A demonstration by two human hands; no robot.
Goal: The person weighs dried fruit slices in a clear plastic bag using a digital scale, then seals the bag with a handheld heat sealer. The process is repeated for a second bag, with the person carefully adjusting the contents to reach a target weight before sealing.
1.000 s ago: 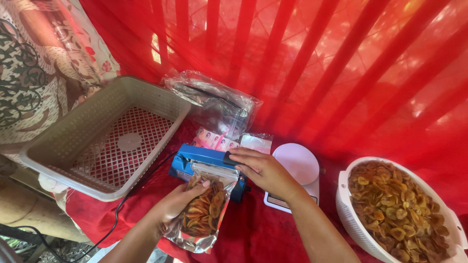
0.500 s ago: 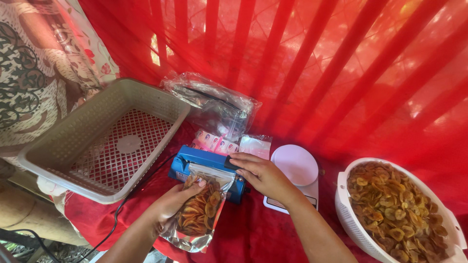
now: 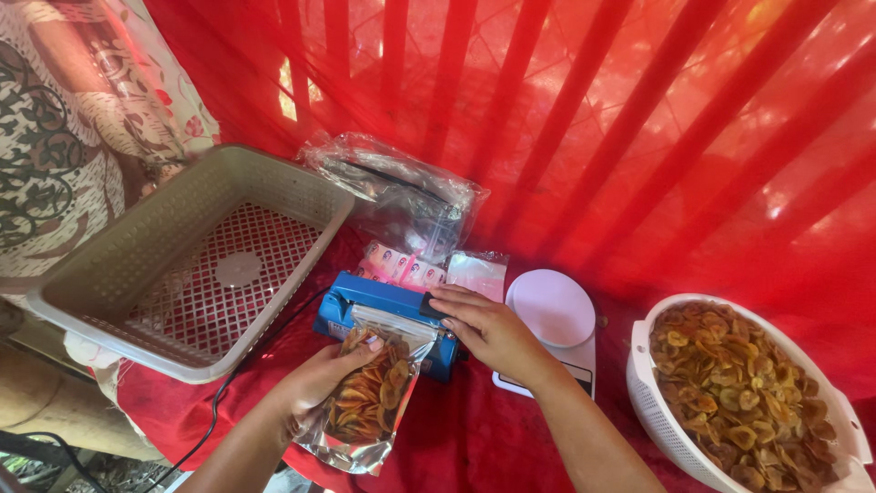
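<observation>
A clear pouch of golden chips [image 3: 370,397] lies with its open top tucked under the arm of a blue heat sealer [image 3: 388,315] on the red-draped tabletop [image 3: 474,438]. The left hand [image 3: 319,379] has a closed grip on the pouch's side, while the right hand [image 3: 488,329] presses flat on the sealer's arm, fingers not curled around anything. Left of them sits a beige basket [image 3: 182,256]; to the right a white scale [image 3: 552,315] and a white colander of chips [image 3: 744,393].

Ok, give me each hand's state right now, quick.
Left hand: closed on the pouch of chips.
Right hand: fingers flat on the blue sealer, holding nothing.
</observation>
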